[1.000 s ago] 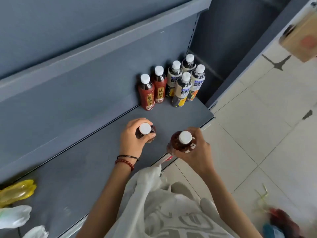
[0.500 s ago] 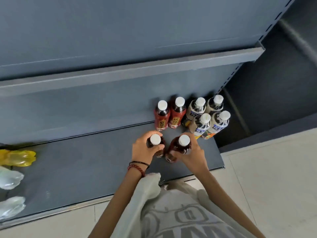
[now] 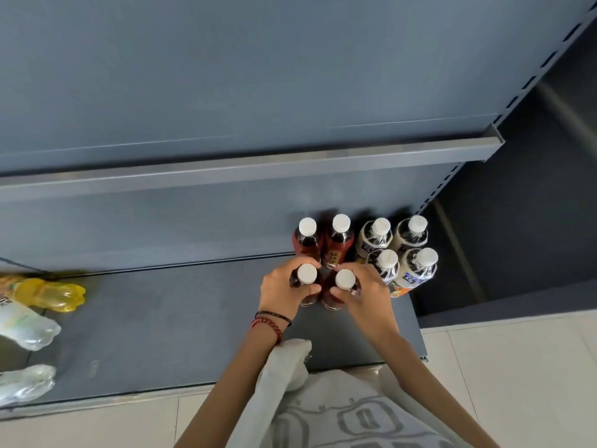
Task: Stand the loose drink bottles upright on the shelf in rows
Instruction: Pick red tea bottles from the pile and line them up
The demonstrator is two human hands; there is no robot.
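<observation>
The left-held bottle (image 3: 307, 273) and the right-held bottle (image 3: 345, 279), both dark red with white caps, are upright side by side toward the right end of the lower shelf (image 3: 161, 334), almost touching each other. The left hand (image 3: 282, 294) is curled round the first just under its cap, and the right hand (image 3: 368, 297) wraps the second the same way (fingers hide the bases, so I cannot tell whether they rest fully on the shelf). Just behind them, against the back panel, stand two more red bottles (image 3: 339, 245), making a second row. To the right of all four is a two-by-two block of pale-labelled bottles (image 3: 416, 236), close to the right hand's knuckles. The left wrist wears a black band and a red bead bracelet (image 3: 268, 324). Well away at the shelf's left end, a yellow bottle (image 3: 48, 292) lies on its side, with two clear bottles (image 3: 26, 329) lying nearer. The upper shelf edge (image 3: 258, 169) runs above, and pale floor tiles (image 3: 517, 367) show at near right
</observation>
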